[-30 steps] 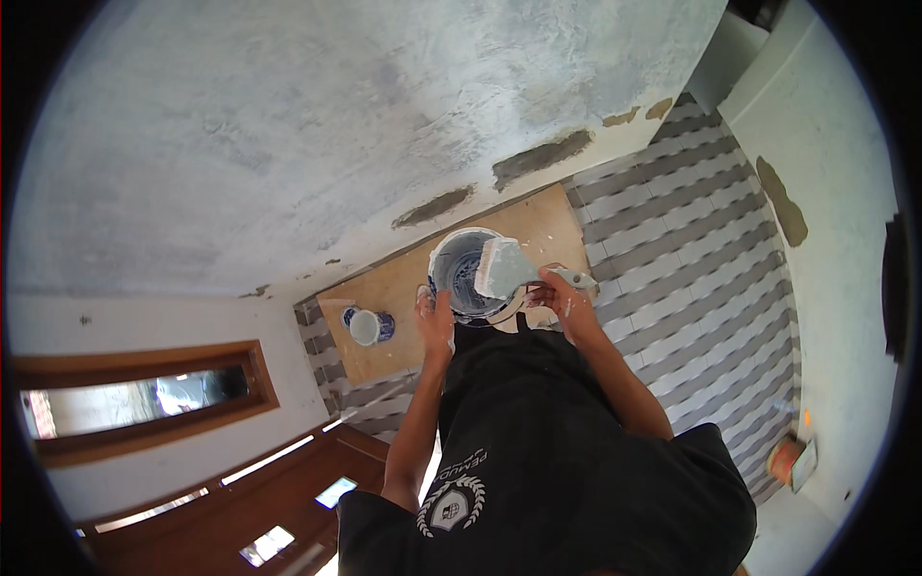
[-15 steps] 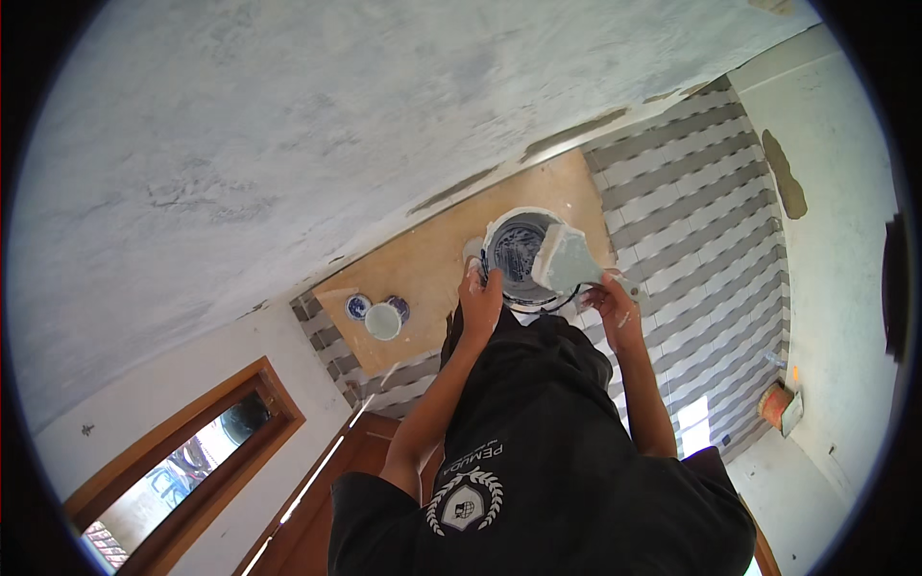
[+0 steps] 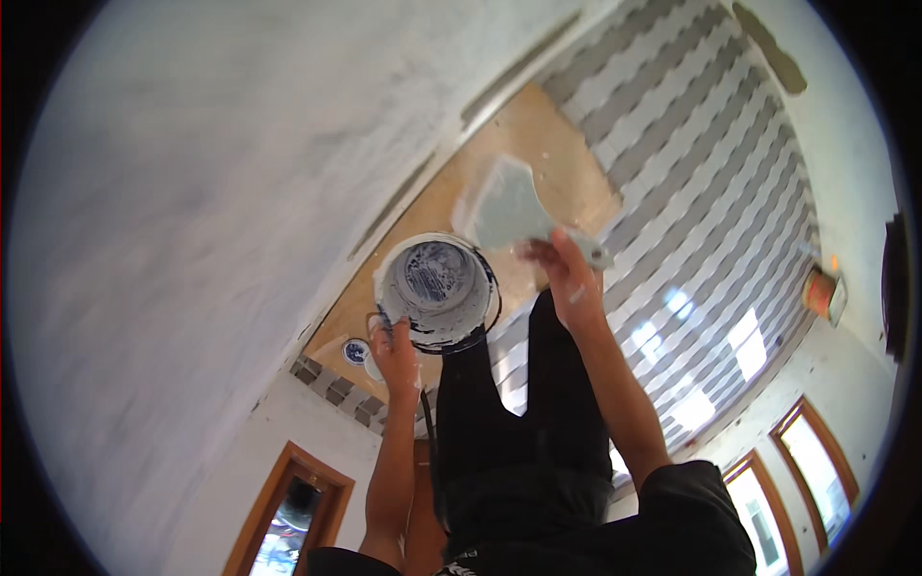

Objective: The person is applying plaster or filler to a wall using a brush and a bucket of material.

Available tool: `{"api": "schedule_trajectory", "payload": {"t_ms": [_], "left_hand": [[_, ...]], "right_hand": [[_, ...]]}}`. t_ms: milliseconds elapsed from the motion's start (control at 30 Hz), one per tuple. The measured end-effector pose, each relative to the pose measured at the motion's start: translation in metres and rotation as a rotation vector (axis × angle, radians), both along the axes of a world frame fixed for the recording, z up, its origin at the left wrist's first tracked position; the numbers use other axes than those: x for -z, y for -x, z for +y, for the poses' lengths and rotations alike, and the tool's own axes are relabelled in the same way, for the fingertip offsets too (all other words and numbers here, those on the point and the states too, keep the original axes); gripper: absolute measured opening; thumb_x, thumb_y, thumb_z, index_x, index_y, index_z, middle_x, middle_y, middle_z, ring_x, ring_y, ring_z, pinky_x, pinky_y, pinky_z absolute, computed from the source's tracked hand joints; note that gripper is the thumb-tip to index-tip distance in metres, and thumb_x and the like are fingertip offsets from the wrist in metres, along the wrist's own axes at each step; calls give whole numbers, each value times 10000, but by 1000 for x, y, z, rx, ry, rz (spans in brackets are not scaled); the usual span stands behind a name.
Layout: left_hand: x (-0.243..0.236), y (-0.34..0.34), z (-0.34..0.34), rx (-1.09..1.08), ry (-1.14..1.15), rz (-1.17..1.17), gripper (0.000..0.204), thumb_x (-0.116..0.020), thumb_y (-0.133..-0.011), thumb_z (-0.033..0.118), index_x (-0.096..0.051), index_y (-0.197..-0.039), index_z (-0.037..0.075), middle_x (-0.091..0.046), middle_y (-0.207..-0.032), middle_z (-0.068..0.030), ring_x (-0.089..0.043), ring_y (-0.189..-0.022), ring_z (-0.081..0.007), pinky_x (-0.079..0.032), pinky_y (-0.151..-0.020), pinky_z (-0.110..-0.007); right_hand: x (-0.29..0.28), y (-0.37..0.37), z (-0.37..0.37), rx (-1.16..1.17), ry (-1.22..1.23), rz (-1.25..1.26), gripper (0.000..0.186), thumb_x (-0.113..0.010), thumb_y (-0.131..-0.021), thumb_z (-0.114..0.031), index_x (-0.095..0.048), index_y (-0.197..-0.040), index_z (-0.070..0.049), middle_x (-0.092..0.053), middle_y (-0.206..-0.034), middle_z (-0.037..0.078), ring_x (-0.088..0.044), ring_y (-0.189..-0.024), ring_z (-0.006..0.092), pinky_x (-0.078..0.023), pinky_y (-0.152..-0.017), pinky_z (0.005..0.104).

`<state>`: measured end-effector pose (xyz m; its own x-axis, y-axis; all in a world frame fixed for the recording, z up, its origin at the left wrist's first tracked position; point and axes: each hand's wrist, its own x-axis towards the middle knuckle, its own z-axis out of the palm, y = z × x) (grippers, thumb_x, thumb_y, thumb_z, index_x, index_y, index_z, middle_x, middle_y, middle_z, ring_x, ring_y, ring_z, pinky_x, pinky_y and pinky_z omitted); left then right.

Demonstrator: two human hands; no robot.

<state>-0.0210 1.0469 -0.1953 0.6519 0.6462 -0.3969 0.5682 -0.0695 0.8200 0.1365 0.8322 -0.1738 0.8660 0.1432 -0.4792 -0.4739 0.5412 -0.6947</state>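
Note:
My left hand (image 3: 394,357) is closed on the near left rim of a round bucket (image 3: 453,312). White paste coats the bucket's inner wall, and dark smears show at its bottom and along its rim. Above the board, to the right of the bucket, my right hand (image 3: 574,290) grips a wide, pale putty knife (image 3: 509,209) by its handle. Motion blurs the blade, so how much paste it carries is unclear. White specks mark both hands.
A brown board (image 3: 569,171) lies on the grey-and-white tiled floor (image 3: 663,206), along the patchy plastered wall (image 3: 211,202). A small tub (image 3: 354,351) sits left of my left hand. An orange-red container (image 3: 819,291) stands by the right wall.
My right hand has swung the putty knife out from over the bucket, away to the right. The view has turned, and bucket and left hand now appear farther left.

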Motion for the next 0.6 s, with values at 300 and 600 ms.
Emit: {"api": "schedule_trajectory", "payload": {"t_ms": [300, 600], "left_hand": [[94, 31, 2, -214, -16, 96, 115, -560, -843, 72, -502, -883, -19, -448, -885, -63, -455, -854, -179, -383, -812, -280], [81, 50, 14, -368, 72, 102, 334, -516, -849, 74, -463, -1159, -40, -479, -1079, -108, -470, -1009, -200, -394, -919, -299]], "right_hand": [[154, -65, 102, 223, -206, -91, 277, -555, -947, -202, -552, -1068, 47, -663, -951, 184, -677, -838, 254, -552, -789, 378], [157, -58, 106, 309, -260, -51, 267, -564, -944, -168, -553, -1056, 74, -655, -924, 179, -679, -789, 237, -562, -750, 347]]}}
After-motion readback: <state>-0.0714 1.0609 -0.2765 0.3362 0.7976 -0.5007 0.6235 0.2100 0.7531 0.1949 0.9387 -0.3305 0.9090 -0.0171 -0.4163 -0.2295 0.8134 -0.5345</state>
